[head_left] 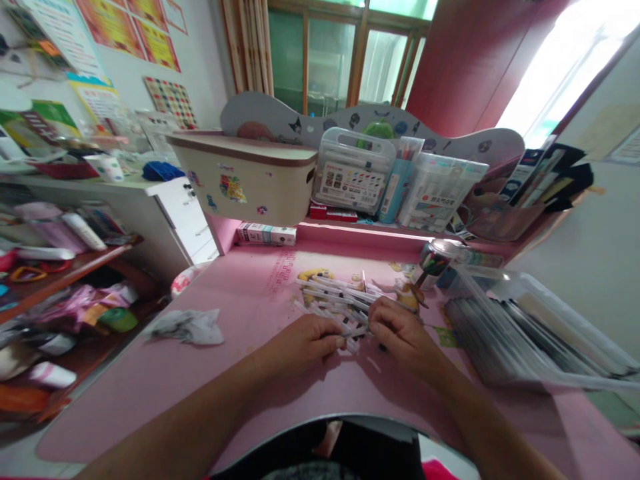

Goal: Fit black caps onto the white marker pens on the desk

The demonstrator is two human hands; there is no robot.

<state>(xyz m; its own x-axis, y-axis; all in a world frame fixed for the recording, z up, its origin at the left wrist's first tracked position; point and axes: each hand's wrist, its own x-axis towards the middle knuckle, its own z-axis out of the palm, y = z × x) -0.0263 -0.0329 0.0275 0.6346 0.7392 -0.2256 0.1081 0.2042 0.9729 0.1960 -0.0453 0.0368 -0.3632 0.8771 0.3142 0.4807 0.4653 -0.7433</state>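
Observation:
My left hand (316,337) is closed in a pinch, thumb against fingers, on one end of a thin, light-coloured pen (357,331). My right hand (400,330) has its fingers curled at the pen's other end, so it spans the short gap between both hands. Whether its cap is on cannot be made out. Just behind my hands lies a loose pile of slim white pens (333,293) with dark parts, pointing various ways on the pink desk (240,387). My fingers partly hide the near side of the pile.
To the right stands a clear plastic box (525,373) full of dark, slim pens. A can-shaped holder (440,257) is behind it. At left lies a crumpled, smudged tissue (187,327). A shelf above carries a cream bin (250,180) and clear marker cases (355,173).

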